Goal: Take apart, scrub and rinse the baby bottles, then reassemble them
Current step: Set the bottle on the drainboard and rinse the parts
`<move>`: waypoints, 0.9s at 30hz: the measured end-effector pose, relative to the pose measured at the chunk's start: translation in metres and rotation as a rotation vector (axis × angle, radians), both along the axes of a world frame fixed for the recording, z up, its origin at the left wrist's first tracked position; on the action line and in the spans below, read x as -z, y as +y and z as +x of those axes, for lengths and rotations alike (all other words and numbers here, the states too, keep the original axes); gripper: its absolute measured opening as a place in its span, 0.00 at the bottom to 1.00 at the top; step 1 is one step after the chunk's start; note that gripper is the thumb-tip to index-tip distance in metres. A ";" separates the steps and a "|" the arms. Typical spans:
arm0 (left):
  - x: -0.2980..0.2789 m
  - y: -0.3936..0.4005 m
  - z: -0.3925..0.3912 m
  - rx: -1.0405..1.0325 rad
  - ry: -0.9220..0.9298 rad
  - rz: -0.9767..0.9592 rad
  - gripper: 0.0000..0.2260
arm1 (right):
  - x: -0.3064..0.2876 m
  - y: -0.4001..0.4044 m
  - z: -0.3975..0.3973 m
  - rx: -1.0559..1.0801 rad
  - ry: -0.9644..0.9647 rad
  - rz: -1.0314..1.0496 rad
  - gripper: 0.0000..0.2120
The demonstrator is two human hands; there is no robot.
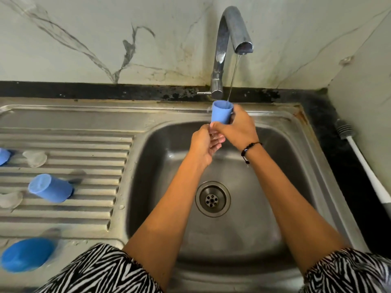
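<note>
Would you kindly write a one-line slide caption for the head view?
Right hand holds a blue cap under the tap's thin stream over the sink; left hand cupped below.

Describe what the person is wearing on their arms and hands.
Both forearms are bare. The short, loose sleeves carry a black-and-white zebra-stripe print. The right wrist wears a black beaded bracelet with a small knotted cord end hanging from it. The left hand and right hand have no gloves; no rings are visible.
</note>
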State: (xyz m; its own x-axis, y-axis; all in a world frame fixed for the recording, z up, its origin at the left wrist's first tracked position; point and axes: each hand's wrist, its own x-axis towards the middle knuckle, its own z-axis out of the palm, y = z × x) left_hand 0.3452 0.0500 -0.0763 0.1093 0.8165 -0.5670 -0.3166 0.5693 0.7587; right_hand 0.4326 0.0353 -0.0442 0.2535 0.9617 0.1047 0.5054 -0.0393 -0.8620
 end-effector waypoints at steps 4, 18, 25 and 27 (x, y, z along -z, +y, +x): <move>0.003 -0.001 0.000 0.001 -0.003 -0.033 0.15 | -0.004 0.005 0.002 -0.005 -0.038 0.021 0.26; -0.006 -0.008 0.001 0.005 -0.056 -0.065 0.11 | -0.030 -0.007 -0.003 -0.011 1.408 -0.398 0.19; -0.010 -0.012 0.004 -0.001 -0.108 -0.050 0.12 | -0.026 -0.009 -0.006 0.067 1.599 -0.435 0.22; -0.011 -0.012 0.005 0.002 -0.108 -0.057 0.12 | -0.027 -0.007 -0.005 0.075 1.420 -0.419 0.16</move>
State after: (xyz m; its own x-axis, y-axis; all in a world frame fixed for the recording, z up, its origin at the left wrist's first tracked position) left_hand 0.3501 0.0381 -0.0656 0.1741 0.7829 -0.5972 -0.3939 0.6112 0.6864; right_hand 0.4279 0.0280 -0.0171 -0.0469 0.8388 -0.5425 -0.7446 -0.3914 -0.5408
